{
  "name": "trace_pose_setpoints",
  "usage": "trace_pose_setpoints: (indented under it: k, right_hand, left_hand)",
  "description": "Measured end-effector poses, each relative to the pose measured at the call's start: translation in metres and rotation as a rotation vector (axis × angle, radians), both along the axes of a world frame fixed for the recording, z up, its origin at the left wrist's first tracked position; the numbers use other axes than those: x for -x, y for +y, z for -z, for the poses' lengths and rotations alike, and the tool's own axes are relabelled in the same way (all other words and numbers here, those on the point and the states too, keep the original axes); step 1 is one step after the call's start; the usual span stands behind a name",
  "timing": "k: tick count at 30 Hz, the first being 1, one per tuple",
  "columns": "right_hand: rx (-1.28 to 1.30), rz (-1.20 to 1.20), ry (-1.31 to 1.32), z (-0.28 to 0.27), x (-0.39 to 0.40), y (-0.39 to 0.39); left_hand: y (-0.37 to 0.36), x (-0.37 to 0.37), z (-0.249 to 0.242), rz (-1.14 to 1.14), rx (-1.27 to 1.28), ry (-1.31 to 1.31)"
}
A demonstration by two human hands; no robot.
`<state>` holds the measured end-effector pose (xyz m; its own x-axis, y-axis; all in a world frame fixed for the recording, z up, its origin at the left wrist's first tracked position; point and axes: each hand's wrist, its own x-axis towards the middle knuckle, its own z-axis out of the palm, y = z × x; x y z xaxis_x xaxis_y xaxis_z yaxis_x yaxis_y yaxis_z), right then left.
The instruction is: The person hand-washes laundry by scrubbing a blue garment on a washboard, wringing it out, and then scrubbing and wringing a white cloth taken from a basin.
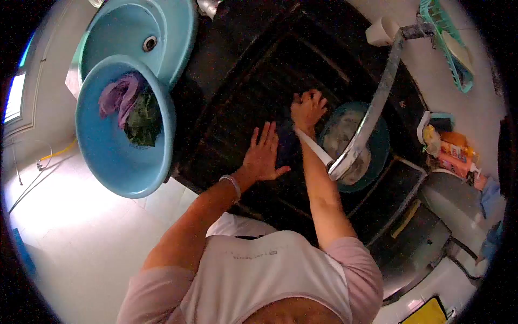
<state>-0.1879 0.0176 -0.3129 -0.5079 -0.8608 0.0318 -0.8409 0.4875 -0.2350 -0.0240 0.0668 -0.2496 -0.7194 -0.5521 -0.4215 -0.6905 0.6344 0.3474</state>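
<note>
On the dark ribbed washboard surface [237, 102] of a black sink, my left hand [261, 154] lies flat with its fingers stretched and thumb out. A pale bracelet circles that wrist. My right hand [308, 110] rests farther up the ribs, fingers bent a little and apart. Dark cloth [288, 143] lies between the two hands and touches them; its outline fades into the black surface. Right of my right forearm stands a teal basin [380, 143] with cloudy water or pale suds in it. A long metal faucet [377, 105] crosses over this basin.
A blue tub [86, 140] at left holds purple and dark green cloth; behind it is a turquoise washbasin [183, 32]. Bottles [456, 156], a white cup [382, 31] and a green rack [445, 40] line the right side. A dark lidded washing machine [415, 243] stands lower right.
</note>
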Motion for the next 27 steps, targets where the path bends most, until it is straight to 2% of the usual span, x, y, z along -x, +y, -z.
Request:
trace_pose_setpoints:
  k: [2, 4, 5, 7, 8, 9, 11, 13, 16, 18, 20, 21, 23, 24, 27]
  right_hand:
    - [-0.139, -0.027, 0.017, -0.015, -0.007, 0.001]
    - [-0.044, -0.171, -0.142, -0.02, -0.013, 0.043]
    - [0.143, -0.254, -0.381, -0.03, -0.018, 0.075]
    - [0.327, -0.472, -0.482, -0.056, -0.034, 0.133]
    - [0.316, -0.599, -0.349, -0.065, -0.049, 0.147]
    - [0.376, -0.6, -0.276, -0.05, -0.059, 0.148]
    - [-0.073, -0.26, -0.117, -0.02, -0.038, 0.081]
    - [0.186, -0.041, 0.112, 0.005, -0.017, 0.016]
    - [0.175, -0.089, 0.058, 0.002, -0.007, -0.008]
    - [0.147, -0.188, 0.073, -0.005, -0.015, 0.023]
    - [0.346, -0.343, -0.279, -0.011, -0.019, 0.078]
    - [0.305, -0.379, -0.31, -0.036, -0.029, 0.109]
    - [0.215, -0.435, -0.254, -0.053, -0.043, 0.125]
    - [0.174, -0.459, -0.162, -0.042, -0.047, 0.122]
    - [0.078, -0.258, 0.077, 0.022, -0.022, 0.05]
  left_hand:
    - [-0.003, -0.003, -0.004, 0.008, 0.009, 0.004]
    - [0.004, -0.002, 0.001, 0.005, 0.031, 0.026]
    - [0.007, -0.002, 0.012, -0.003, 0.061, 0.046]
    - [0.003, 0.003, 0.018, 0.05, 0.135, -0.012]
    - [0.002, 0.002, 0.013, 0.119, 0.172, -0.095]
    - [0.0, 0.0, 0.01, 0.19, 0.212, -0.18]
    - [0.001, 0.001, 0.013, 0.06, 0.097, -0.04]
    - [0.008, 0.0, 0.01, -0.015, 0.034, 0.024]
    - [0.0, -0.001, 0.006, -0.012, 0.05, 0.021]
    - [0.003, -0.001, 0.01, -0.01, 0.029, 0.042]
    - [0.007, -0.002, 0.021, -0.014, 0.069, 0.092]
    - [0.009, -0.001, 0.026, -0.017, 0.091, 0.11]
    - [0.009, 0.001, 0.027, 0.064, 0.222, 0.008]
    - [0.007, 0.001, 0.026, 0.106, 0.296, -0.042]
    - [0.005, 0.001, 0.01, -0.029, 0.036, 0.031]
